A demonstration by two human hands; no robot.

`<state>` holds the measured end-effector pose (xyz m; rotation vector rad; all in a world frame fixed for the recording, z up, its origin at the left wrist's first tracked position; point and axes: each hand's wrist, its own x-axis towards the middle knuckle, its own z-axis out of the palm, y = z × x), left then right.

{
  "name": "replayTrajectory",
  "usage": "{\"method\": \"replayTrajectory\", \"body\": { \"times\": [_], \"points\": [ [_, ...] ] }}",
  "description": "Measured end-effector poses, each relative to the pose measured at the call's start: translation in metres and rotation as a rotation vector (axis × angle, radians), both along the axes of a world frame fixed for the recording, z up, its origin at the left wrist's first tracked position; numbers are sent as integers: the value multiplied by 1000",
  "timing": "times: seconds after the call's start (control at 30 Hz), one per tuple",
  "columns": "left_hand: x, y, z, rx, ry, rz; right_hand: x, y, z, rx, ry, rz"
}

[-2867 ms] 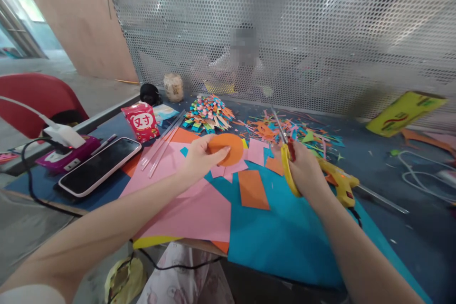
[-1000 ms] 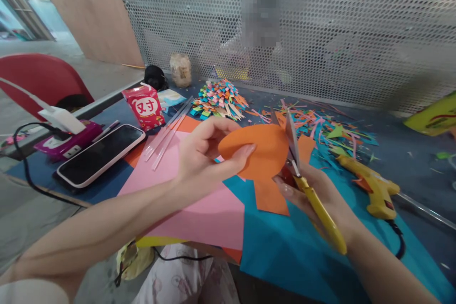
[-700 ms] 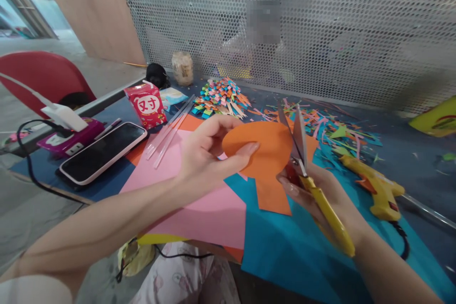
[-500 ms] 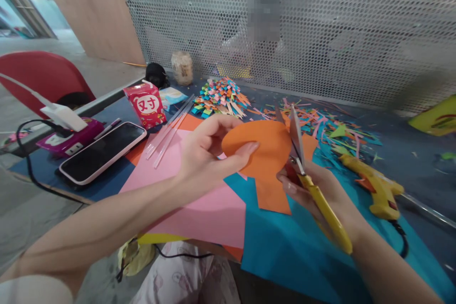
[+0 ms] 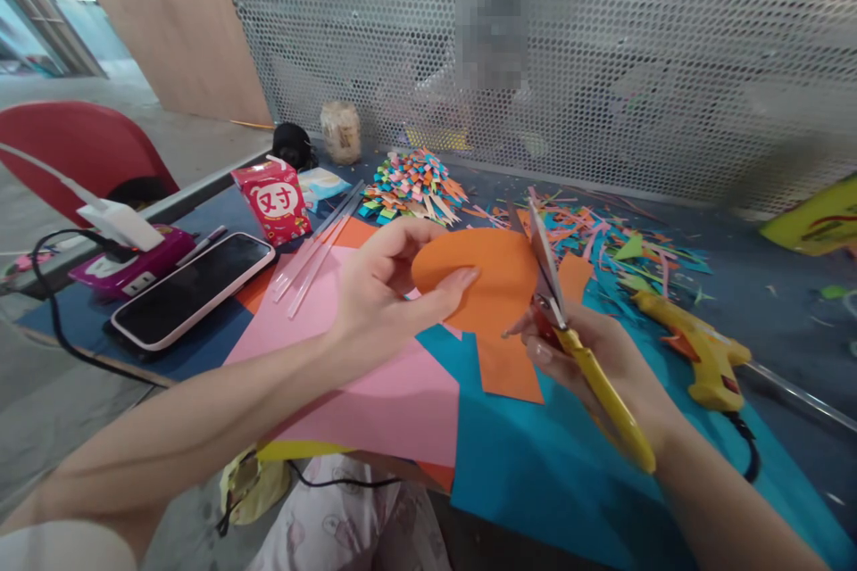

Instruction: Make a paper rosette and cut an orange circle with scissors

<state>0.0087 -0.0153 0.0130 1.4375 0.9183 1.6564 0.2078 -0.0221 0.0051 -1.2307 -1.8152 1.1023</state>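
My left hand (image 5: 395, 281) pinches a rounded piece of orange paper (image 5: 492, 272) between thumb and fingers, thumb on top. In my right hand (image 5: 589, 366) is a pair of scissors (image 5: 576, 343) with yellow handles, its blades slightly parted at the paper's right edge. Below the rounded piece a straight-edged orange strip (image 5: 505, 366) shows; whether the two are joined I cannot tell. Under my hands lie a pink sheet (image 5: 395, 401) and a blue sheet (image 5: 536, 482).
A yellow glue gun (image 5: 696, 343) lies at right, near coloured paper scraps (image 5: 603, 232). Behind my hands is a pile of folded paper strips (image 5: 415, 178). At left are clear glue sticks (image 5: 314, 259), a phone (image 5: 194, 290), a red packet (image 5: 273, 201) and a purple power strip (image 5: 140, 272).
The scissors and my right hand have shifted slightly left, with the blades tilted further left along the orange paper's edge. My left hand keeps its hold on the paper.
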Motion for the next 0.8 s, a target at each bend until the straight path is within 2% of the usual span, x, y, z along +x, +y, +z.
{"method": "replayTrajectory", "body": {
  "times": [0.3, 0.53, 0.8],
  "points": [
    [1, 1, 2, 2, -59, 19, 1, 0, -4, -3, 3, -26],
    [0, 8, 1, 130, -83, 6, -2, 1, 4, -17, -33, -20],
    [0, 9, 1, 89, -94, 19, -4, 3, 5, -62, -39, -77]
  ]
}}
